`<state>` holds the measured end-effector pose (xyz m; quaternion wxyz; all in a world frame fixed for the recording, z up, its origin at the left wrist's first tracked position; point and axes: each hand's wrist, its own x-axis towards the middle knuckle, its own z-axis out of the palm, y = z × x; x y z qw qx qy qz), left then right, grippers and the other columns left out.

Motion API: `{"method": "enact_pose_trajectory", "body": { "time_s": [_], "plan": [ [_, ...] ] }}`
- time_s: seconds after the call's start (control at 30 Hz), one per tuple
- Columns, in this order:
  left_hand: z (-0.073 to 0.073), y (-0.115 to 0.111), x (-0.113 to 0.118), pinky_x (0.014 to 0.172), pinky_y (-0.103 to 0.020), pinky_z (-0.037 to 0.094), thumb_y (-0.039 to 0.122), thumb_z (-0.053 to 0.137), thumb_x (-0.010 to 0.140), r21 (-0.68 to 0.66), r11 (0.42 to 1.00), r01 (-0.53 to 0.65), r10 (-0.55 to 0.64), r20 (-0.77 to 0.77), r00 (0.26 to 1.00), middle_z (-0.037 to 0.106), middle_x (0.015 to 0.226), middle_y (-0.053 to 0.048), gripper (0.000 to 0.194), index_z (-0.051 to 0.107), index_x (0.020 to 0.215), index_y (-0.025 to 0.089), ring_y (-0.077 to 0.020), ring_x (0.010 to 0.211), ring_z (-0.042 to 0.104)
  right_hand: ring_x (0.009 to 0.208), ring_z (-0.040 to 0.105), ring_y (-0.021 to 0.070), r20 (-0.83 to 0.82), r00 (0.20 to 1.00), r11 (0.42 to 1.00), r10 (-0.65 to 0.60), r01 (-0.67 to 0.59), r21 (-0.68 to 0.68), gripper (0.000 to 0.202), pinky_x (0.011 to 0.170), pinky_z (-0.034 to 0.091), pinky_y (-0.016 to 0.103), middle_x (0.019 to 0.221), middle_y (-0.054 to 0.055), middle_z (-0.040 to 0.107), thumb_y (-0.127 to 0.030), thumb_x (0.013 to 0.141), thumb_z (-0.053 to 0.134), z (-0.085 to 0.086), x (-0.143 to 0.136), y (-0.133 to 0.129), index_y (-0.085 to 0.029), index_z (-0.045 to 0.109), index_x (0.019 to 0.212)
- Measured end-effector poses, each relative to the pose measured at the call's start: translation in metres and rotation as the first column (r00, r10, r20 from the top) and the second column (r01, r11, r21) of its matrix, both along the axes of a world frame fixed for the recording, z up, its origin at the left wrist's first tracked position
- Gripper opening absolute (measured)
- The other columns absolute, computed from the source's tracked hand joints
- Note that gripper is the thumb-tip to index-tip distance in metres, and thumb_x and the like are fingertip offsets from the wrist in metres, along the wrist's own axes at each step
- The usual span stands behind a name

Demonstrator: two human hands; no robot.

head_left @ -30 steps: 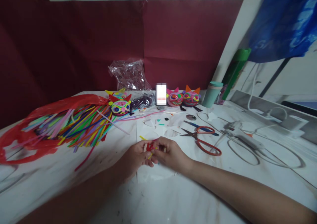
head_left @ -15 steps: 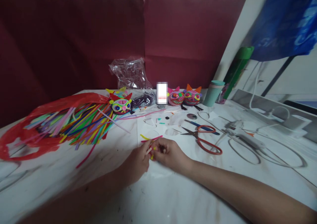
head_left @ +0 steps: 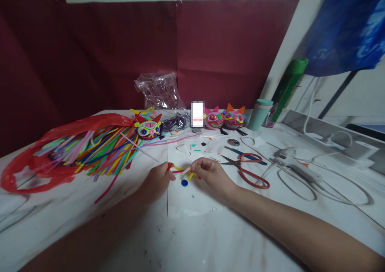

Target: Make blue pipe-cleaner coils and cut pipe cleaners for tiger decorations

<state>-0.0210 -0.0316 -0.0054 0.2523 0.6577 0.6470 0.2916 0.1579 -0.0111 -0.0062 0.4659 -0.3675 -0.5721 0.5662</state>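
My left hand [head_left: 158, 180] is closed, thumb and fingers pinching a small red piece [head_left: 170, 166] whose kind I cannot make out. To its right, my right hand [head_left: 212, 175] pinches a short pale strip [head_left: 187, 170] that points toward the left hand. Yellow strips [head_left: 190, 176] show by the right fingertips; whether they are held or lie on the paper I cannot tell. Between and just below the hands, a dark blue disc [head_left: 184, 182] lies on a white sheet [head_left: 192, 206].
Red-handled scissors [head_left: 245, 167] and a blue-handled tool [head_left: 255, 156] lie right. Farther right are a glue gun [head_left: 296, 165] and cables. Colourful pipe cleaners [head_left: 102, 151] fill a red bag [head_left: 18, 185] at left. Decorated animal heads [head_left: 148, 130] and a green cup [head_left: 260, 115] stand behind.
My hands have moved apart, the left going left with the red piece, the right slightly right and up with the pale strip. The blue disc on the sheet now shows between them.
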Motion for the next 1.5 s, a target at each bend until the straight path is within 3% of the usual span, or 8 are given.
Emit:
{"method": "enact_pose_trajectory", "body": {
  "time_s": [0.47, 0.67, 0.87, 0.97, 1.2, 1.27, 1.43, 1.5],
  "plan": [
    [0.014, 0.007, -0.012, 0.091, -0.036, 0.037, 0.030, 0.043, 0.079, 0.417, 0.903, 0.109, -0.068, -0.112, 0.991, 0.067, 0.096, -0.009, 0.029, 0.068, 0.086, 0.018, -0.0243, 0.097, 0.055, 0.051, 0.044, 0.0081, 0.027, 0.998, 0.998, 0.064, -0.065, 0.013, 0.026, 0.050, 0.031, 0.022, 0.057, -0.003, 0.053, -0.039, 0.064, 0.069, -0.007, 0.006, 0.014, -0.015, 0.058, 0.065],
    [0.005, -0.012, 0.012, 0.067, -0.028, 0.043, 0.043, 0.049, 0.079, 0.054, 0.941, 0.335, -0.312, 0.525, 0.792, 0.067, 0.078, -0.006, 0.036, 0.068, 0.090, 0.014, -0.0188, 0.074, 0.058, 0.061, 0.055, 0.0135, 0.188, 0.973, 0.945, 0.131, -0.180, 0.274, 0.022, 0.060, 0.042, 0.026, 0.065, 0.002, 0.061, -0.037, 0.078, 0.057, -0.002, 0.002, -0.006, -0.016, 0.058, 0.072],
    [-0.002, -0.016, 0.016, 0.058, -0.027, 0.042, 0.034, 0.062, 0.066, -0.117, 0.933, 0.341, -0.200, 0.618, 0.760, 0.063, 0.058, -0.004, 0.022, 0.062, 0.059, 0.013, -0.0140, 0.055, 0.056, 0.065, 0.055, 0.0131, 0.448, 0.894, 0.846, -0.014, -0.229, 0.482, 0.016, 0.060, 0.042, 0.023, 0.070, 0.003, 0.061, -0.027, 0.082, 0.052, 0.003, 0.008, -0.008, -0.016, 0.062, 0.076],
    [0.001, -0.014, 0.015, 0.055, -0.026, 0.040, 0.035, 0.061, 0.065, -0.132, 0.963, 0.237, -0.103, 0.629, 0.771, 0.062, 0.057, -0.003, 0.022, 0.060, 0.057, 0.014, -0.0132, 0.052, 0.056, 0.059, 0.055, 0.0127, 0.690, 0.723, 0.845, -0.034, -0.348, 0.407, 0.021, 0.055, 0.039, 0.022, 0.066, 0.004, 0.063, -0.023, 0.083, 0.046, 0.015, 0.017, -0.001, -0.015, 0.063, 0.075],
    [0.001, -0.001, 0.006, 0.071, -0.031, 0.043, 0.036, 0.066, 0.066, -0.162, 0.984, 0.071, 0.077, 0.756, 0.650, 0.070, 0.073, -0.008, 0.025, 0.063, 0.072, 0.013, -0.0195, 0.072, 0.065, 0.056, 0.058, 0.0211, 0.970, 0.008, 0.829, -0.245, -0.517, 0.213, 0.020, 0.048, 0.032, 0.026, 0.062, 0.012, 0.065, -0.027, 0.070, 0.052, 0.025, 0.024, 0.002, -0.014, 0.066, 0.065],
    [0.002, -0.002, 0.007, 0.072, -0.031, 0.043, 0.036, 0.066, 0.065, -0.184, 0.979, 0.089, 0.084, 0.761, 0.643, 0.070, 0.075, -0.009, 0.025, 0.064, 0.073, 0.012, -0.0193, 0.074, 0.064, 0.054, 0.056, 0.0182, 0.975, 0.068, 0.828, -0.210, -0.518, 0.214, 0.016, 0.047, 0.031, 0.025, 0.060, 0.009, 0.063, -0.023, 0.068, 0.053, 0.022, 0.022, 0.001, -0.014, 0.064, 0.063],
    [0.004, -0.012, 0.015, 0.066, -0.025, 0.042, 0.030, 0.066, 0.065, -0.166, 0.973, 0.162, 0.034, 0.791, 0.611, 0.066, 0.077, -0.007, 0.019, 0.067, 0.070, 0.012, -0.0149, 0.075, 0.058, 0.048, 0.038, 0.0070, 0.687, 0.725, 0.906, 0.049, -0.322, 0.276, 0.013, 0.044, 0.027, 0.018, 0.052, -0.004, 0.046, -0.018, 0.072, 0.047, 0.015, 0.016, 0.000, -0.016, 0.053, 0.061],
    [0.003, -0.014, 0.018, 0.064, -0.025, 0.043, 0.031, 0.068, 0.063, -0.161, 0.971, 0.174, 0.031, 0.814, 0.580, 0.064, 0.074, -0.006, 0.018, 0.067, 0.069, 0.013, -0.0147, 0.074, 0.056, 0.049, 0.034, 0.0062, 0.510, 0.852, 0.930, 0.116, -0.274, 0.247, 0.014, 0.044, 0.027, 0.017, 0.054, -0.005, 0.042, -0.019, 0.074, 0.045, 0.009, 0.011, -0.003, -0.016, 0.050, 0.061]
  ]
}}
